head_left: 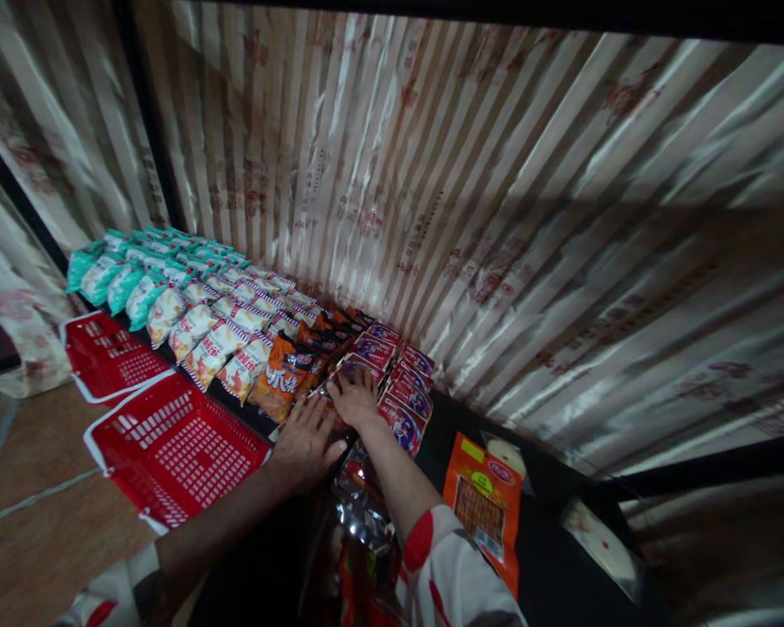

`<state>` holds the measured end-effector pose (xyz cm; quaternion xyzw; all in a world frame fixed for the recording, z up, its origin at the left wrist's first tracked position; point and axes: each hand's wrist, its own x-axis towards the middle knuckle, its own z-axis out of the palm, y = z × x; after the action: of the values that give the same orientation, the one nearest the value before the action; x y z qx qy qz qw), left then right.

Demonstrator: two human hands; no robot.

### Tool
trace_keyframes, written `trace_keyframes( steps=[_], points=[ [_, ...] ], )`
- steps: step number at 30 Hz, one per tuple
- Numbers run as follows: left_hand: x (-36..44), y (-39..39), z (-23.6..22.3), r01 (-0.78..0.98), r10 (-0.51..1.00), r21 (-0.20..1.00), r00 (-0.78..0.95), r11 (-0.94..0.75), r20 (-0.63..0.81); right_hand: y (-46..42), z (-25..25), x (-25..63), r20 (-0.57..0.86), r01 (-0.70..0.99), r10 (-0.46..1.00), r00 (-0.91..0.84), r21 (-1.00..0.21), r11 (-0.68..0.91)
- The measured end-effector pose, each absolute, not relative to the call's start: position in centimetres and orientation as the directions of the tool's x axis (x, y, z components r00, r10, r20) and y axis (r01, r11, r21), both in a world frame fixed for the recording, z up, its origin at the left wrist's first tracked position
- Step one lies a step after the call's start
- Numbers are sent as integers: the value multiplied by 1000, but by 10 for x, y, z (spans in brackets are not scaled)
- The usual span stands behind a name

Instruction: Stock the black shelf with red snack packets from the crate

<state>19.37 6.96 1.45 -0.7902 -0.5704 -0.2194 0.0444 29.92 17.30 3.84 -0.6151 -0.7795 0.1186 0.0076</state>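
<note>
My left hand (pixel 306 442) lies palm down with its fingers stretched out, beside an orange and black snack bag (pixel 278 381). Just to its right, my right hand (pixel 356 396) rests open and flat on a snack packet in the rows of dark red and blue packets (pixel 402 424). Part of the packets under both palms is hidden. Shiny silver and red packages (pixel 364 514) show below my hands, partly covered by my right forearm.
Rows of white snack bags (pixel 212 350) and teal snack bags (pixel 145 296) stand to the left. Red plastic baskets (pixel 199 448) sit below the shelf edge. An orange food pack (pixel 484 501) lies on the black shelf (pixel 549 557), near flat clear packs (pixel 601 547). A pleated curtain (pixel 379 157) hangs behind.
</note>
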Motion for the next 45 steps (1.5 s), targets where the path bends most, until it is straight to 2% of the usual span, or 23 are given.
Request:
trace_keyframes(
  steps=[17,25,35,45],
  points=[
    [194,72,16,902,891,260,226,-344,395,178,32,300,-82,950,961,-264,-195,244],
    [194,72,19,902,890,253,236,-350,389,179,32,300,-36,940,962,-269,-226,255],
    [199,63,29,892,885,270,241,-364,398,168,41,308,169,905,944,-283,-278,321],
    [235,15,46,733,799,402,319,-549,510,141,50,336,271,896,941,-204,-334,291]
  ],
)
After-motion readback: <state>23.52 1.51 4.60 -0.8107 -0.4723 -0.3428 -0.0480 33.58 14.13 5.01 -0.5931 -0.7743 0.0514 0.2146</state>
